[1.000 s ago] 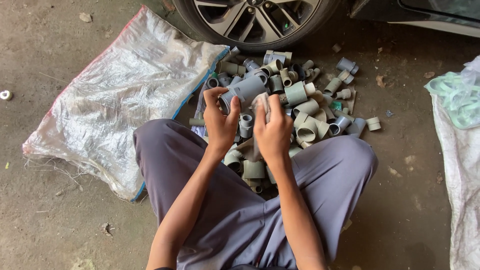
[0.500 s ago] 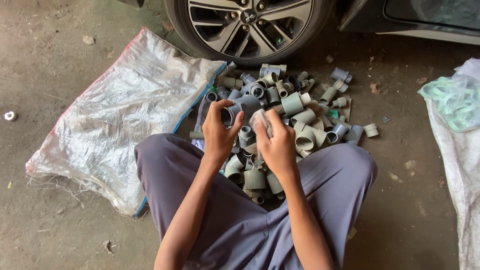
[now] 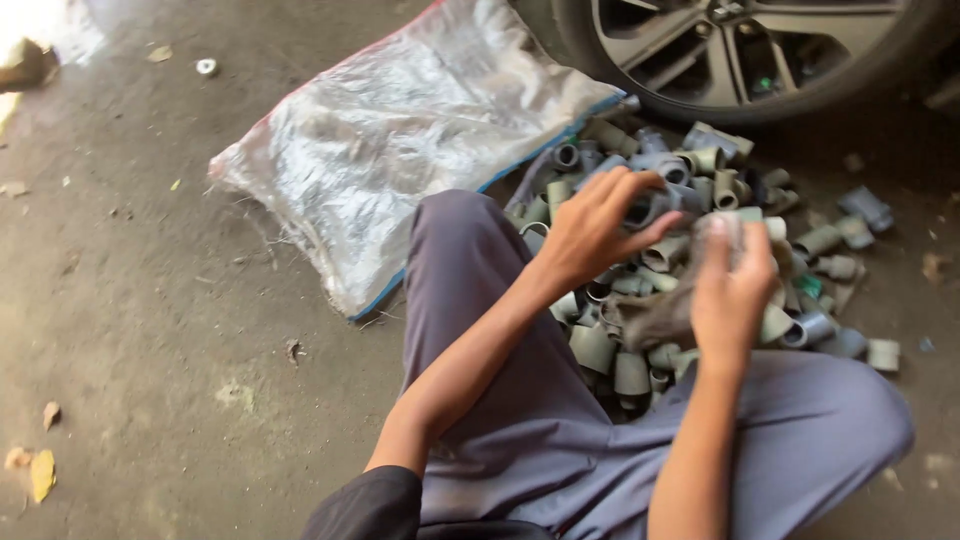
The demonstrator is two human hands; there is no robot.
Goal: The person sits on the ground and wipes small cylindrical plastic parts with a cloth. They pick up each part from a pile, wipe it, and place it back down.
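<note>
My left hand [image 3: 590, 235] is over the pile of pipe fittings [image 3: 700, 260], with the fingers curled down and a little spread; the fingertips touch a grey elbow fitting [image 3: 660, 205] at the top of the heap, but I cannot tell if they really grip it. My right hand [image 3: 730, 290] is raised just beside it, fingers pressed together and closed around a pale, short piece of pipe [image 3: 722, 228] that is blurred, so I see only its light grey colour and round end. A dark rag-like thing [image 3: 650, 320] hangs under this hand, between my palms. The fittings are short plastic couplings and elbows, grey and grey-green, dusty, lying in all directions on the concrete floor [image 3: 150, 330] between my knees. I sit with my legs in grey trousers [image 3: 540, 440] around the near side of the pile. At the far side of the pile stands a car wheel [image 3: 740, 50], and to the left of it lies a flat woven plastic sack [image 3: 400, 130] on the floor, touching the heap.
</note>
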